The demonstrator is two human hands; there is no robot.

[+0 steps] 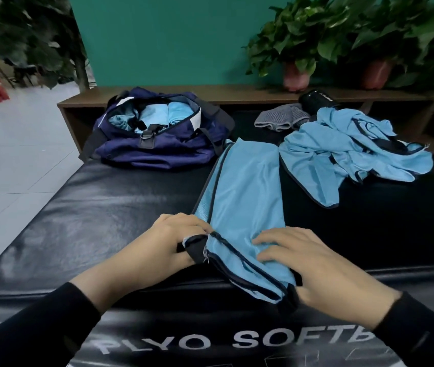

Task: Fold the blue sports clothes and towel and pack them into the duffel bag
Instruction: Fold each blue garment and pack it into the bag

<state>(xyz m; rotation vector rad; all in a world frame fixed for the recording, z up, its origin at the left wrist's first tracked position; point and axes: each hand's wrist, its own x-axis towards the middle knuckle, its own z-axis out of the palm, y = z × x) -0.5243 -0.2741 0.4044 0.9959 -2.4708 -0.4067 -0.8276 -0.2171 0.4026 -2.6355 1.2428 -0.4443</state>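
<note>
Both hands work the near end of one half-folded blue garment lying lengthwise on the black mat: left hand pinches its dark hem, right hand presses flat, fingers spread. Risk: slick fabric slides, fold springs open on lifting. Count: one unfolded blue pile at right; one duffel bag, open, blue items inside; one grey towel behind.
</note>
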